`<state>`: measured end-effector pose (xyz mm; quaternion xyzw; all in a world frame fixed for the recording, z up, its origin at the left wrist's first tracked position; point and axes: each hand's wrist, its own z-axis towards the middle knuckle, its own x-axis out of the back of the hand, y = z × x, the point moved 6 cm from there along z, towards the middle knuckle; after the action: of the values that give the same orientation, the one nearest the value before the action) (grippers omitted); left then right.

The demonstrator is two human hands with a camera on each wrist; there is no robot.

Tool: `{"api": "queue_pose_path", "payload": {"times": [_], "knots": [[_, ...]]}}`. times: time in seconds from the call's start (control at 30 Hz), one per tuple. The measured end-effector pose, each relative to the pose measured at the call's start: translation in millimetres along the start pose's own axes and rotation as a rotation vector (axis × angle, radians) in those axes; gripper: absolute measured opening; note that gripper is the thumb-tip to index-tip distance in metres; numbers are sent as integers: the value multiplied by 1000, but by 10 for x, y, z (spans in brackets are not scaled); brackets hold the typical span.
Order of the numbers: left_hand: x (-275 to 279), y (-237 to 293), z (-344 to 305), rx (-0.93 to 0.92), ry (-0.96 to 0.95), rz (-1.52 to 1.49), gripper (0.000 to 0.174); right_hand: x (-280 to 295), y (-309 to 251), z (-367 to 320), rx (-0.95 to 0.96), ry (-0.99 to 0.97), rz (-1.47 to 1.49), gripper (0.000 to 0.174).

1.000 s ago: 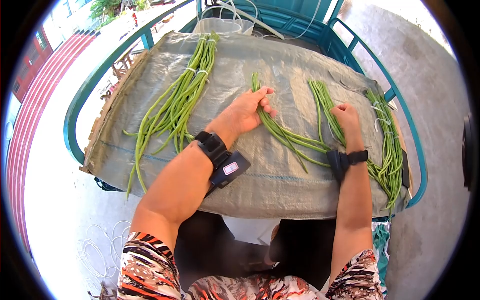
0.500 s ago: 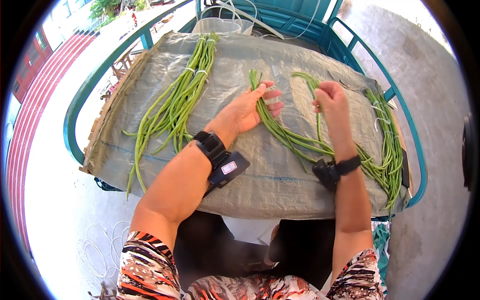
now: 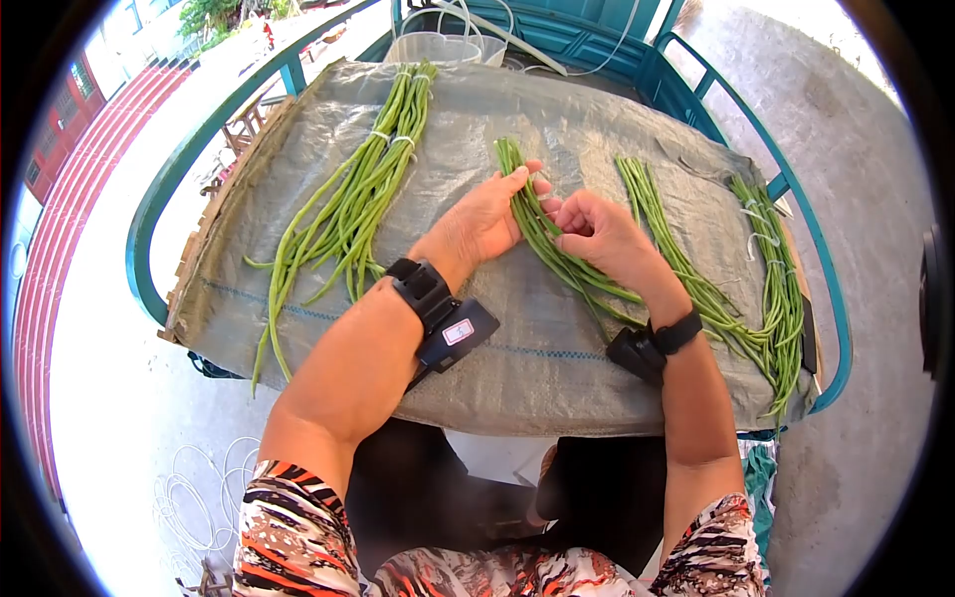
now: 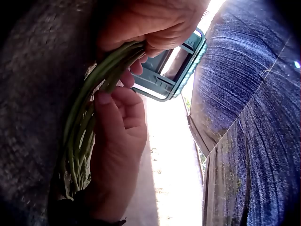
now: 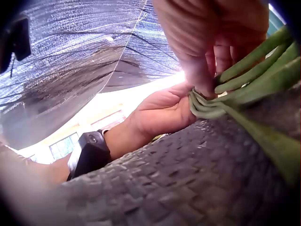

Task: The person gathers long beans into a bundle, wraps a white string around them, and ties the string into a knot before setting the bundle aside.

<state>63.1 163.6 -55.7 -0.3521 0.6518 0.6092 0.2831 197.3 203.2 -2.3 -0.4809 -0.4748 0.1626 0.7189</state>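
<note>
Far left of the frame: red-edged steps [image 3: 85, 249], pale ground beside them
Upper left: a teal rail [image 3: 229, 107], which curved along the side of a grey woven sheet [image 3: 487, 393]; the sheet was spread across the middle of the frame, creased
Left of centre: tied green beans [image 3: 376, 184], long, bound with white ties near the upper ends, loose ends fanned toward the lower left
Upper centre, just beyond the sheet: a clear plastic tub [image 3: 433, 47]
Centre: the left hand [image 3: 492, 214], with a black wrist device [image 3: 457, 336] strapped behind it; thumb laid over one bunch of beans, the fingers curled beneath, so that the bunch was held near its upper end
Centre, in that grip: the held bunch [image 3: 537, 221], loose green beans, the long ends trailing to the lower right
Right of centre: the right hand [image 3: 612, 239], fingers bent, thumb and fingertips pinched narrowly at the held bunch, near the left fingertips; whether a separate bean lay between them could not be told
Beyond that hand: untied beans [image 3: 652, 209], which sloped down to the right
Far right of the sheet: a tied bundle [image 3: 781, 289], white ties near its top, just inside the right-hand rail [image 3: 818, 244]
</note>
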Motion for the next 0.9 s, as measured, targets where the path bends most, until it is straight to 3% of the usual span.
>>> {"api": "queue_pose_path", "payload": {"times": [0.47, 0.7, 0.8, 0.87, 0.9], "knots": [[-113, 14, -75, -30, 76, 27, 25, -3, 112, 26, -6, -32, -54, 15], [28, -21, 57, 5, -20, -101, 16, -51, 113, 21, 2, -114, 48, 15], [-28, -5, 8, -16, 43, -110, 14, 326, 63, -6, -13, 208, -285, 19], [-28, 9, -10, -13, 59, -77, 14, 796, 316, -36, -61, 573, -602, 22], [-23, 7, -6, -1, 61, -55, 14, 957, 355, -117, -146, 653, -667, 24]]}}
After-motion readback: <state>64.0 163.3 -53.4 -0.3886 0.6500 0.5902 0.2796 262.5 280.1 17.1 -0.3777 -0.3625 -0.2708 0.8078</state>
